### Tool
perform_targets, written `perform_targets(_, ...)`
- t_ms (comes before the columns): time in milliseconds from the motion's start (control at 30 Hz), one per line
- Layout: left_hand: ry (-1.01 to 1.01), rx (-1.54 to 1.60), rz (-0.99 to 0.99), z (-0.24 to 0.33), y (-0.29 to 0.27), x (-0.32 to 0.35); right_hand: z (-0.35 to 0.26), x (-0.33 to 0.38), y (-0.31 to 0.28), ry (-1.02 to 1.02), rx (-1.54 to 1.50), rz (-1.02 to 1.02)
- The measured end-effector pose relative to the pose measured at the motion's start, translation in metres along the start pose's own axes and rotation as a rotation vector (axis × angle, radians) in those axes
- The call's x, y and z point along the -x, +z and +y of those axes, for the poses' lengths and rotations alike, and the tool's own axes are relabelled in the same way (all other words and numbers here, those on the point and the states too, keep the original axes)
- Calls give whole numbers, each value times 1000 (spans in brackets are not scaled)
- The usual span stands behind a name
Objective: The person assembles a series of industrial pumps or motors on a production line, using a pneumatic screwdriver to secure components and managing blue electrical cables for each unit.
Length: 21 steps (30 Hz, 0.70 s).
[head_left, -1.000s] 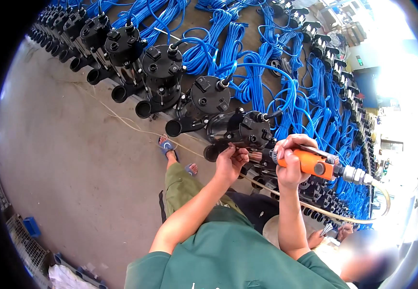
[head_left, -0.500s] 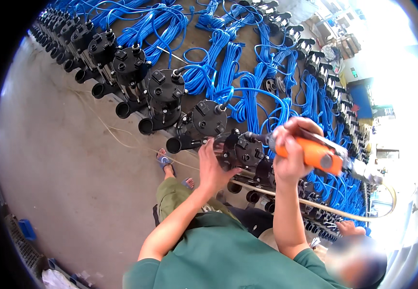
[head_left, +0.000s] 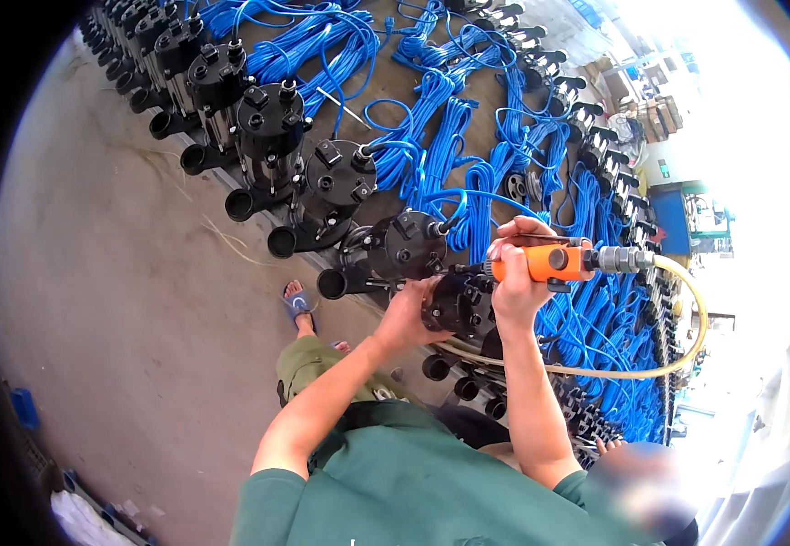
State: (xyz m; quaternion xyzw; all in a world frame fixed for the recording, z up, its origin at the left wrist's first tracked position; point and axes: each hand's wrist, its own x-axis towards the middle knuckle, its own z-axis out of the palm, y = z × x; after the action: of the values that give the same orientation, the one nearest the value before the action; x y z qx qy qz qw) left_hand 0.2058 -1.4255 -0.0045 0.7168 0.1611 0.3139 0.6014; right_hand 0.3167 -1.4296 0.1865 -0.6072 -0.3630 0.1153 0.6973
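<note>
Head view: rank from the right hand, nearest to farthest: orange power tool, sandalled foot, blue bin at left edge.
1. Orange power tool: gripped in the right hand.
2. Sandalled foot: on the floor, off to the left.
3. Blue bin: far lower left.

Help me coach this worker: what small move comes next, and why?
Probably press the orange power driver squarely onto the black pump: the right hand holds it level at the pump's top, while the left hand steadies the housing.
</note>
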Motion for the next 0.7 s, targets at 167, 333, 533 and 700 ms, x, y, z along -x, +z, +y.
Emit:
perform_targets(167,66,-3,70,1,-3,2,-30,34,2,41,-57,-145)
perform_targets(333,146,78,185,-1,4,1,-26,62,-5,-15,34,-289)
perform_targets(533,111,99,156,-2,7,2,-26,65,-6,97,-56,-232)
perform_targets(700,101,135,121,-2,7,0,-52,70,-15,74,-160,-172)
